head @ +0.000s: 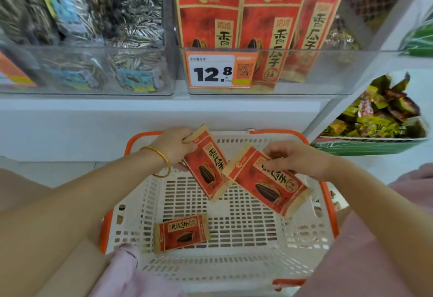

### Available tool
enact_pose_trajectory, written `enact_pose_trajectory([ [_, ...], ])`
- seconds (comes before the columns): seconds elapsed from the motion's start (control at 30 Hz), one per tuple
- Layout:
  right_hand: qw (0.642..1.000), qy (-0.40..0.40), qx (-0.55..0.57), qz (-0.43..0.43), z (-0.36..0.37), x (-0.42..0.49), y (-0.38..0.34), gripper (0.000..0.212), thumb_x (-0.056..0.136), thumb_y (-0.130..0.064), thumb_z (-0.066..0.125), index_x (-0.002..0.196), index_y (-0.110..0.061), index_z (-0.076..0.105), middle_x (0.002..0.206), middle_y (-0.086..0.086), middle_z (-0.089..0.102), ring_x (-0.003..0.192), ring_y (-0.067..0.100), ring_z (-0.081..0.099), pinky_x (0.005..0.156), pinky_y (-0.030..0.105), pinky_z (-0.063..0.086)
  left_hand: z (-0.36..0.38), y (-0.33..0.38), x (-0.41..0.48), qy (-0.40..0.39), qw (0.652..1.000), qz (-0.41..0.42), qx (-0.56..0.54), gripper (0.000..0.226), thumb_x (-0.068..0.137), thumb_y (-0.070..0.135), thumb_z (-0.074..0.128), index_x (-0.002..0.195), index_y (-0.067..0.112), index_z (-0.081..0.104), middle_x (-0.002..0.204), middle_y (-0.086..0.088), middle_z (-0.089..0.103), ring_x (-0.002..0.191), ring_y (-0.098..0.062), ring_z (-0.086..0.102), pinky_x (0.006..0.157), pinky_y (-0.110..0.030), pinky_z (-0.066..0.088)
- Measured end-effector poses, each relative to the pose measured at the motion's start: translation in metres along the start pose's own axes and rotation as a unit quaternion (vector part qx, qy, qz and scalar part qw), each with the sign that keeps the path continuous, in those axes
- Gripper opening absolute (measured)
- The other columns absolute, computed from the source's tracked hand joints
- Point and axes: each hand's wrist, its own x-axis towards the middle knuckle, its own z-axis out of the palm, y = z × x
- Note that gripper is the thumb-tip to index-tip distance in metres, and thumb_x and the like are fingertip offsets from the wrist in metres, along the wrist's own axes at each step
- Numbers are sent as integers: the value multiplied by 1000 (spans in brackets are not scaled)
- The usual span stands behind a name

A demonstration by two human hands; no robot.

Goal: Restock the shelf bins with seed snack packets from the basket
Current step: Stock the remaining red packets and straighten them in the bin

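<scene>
Two packets hang over the basket (pixel 234 269): we pinch the left packet (pixel 206 175) in our left grip (pixel 174 148), the right packet (pixel 269 186) in our right grip (pixel 300 158), both tilted; the matching bin (pixel 339 71) stands straight above.

Your view is bright and evenly lit, with soft shadows. The edges bow from wide-angle distortion, and the striped packets (pixel 70 15) at upper left are smeared with blur.

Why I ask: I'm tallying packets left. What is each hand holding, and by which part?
The left hand grips one red sunflower seed packet at its top sealed end; the right hand pinches a second packet along its long side edge.
</scene>
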Motion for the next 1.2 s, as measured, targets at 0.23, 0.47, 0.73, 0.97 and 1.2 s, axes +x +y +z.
enact_pose_trajectory([
  [0.23, 963, 51, 253, -82, 43, 13, -14, 42, 90, -21, 52, 120, 8, 47, 108, 20, 60, 98, 31, 59, 97, 51, 44, 14, 30, -13, -31, 995, 42, -85, 20, 98, 23, 44, 85, 11, 52, 85, -8, 58, 78, -18, 64, 61, -36, 60],
  [0.47, 968, 116, 194, -109, 43, -4, -26, 32, 97, -28, 47, 119, -5, 45, 115, 16, 55, 100, 18, 60, 91, 34, 52, 22, 60, -31, -29, 991, 56, -118, 31, 100, 33, 36, 90, 8, 54, 87, -15, 62, 77, -22, 65, 66, -47, 59],
  [0.73, 955, 179, 200, -127, 28, -26, -25, 28, 96, -29, 49, 109, -5, 42, 98, 11, 60, 87, 18, 62, 85, 42, 53, 22, 107, -41, -7, 988, 141, 67, 36, 94, 38, 48, 98, 3, 56, 95, -10, 61, 82, -22, 66, 62, -41, 59],
  [0.97, 944, 178, 261, -92, 12, -45, -29, 60, 67, -53, 67, 117, -26, 46, 113, 5, 65, 96, 26, 69, 90, 50, 53, 21, 125, -37, 4, 969, 205, 140, 9, 96, 23, 48, 96, 14, 48, 94, -5, 51, 83, -28, 65, 59, -44, 58],
  [1.2, 962, 85, 187, -180, -16, -74, -41, 86, 59, -41, 86, 131, -24, 40, 118, 0, 67, 110, 19, 64, 89, 36, 53, 9, 166, -49, 38, 939, 308, 150, 7, 96, 21, 49, 97, 15, 53, 88, 0, 54, 80, -16, 63, 54, -29, 57],
])
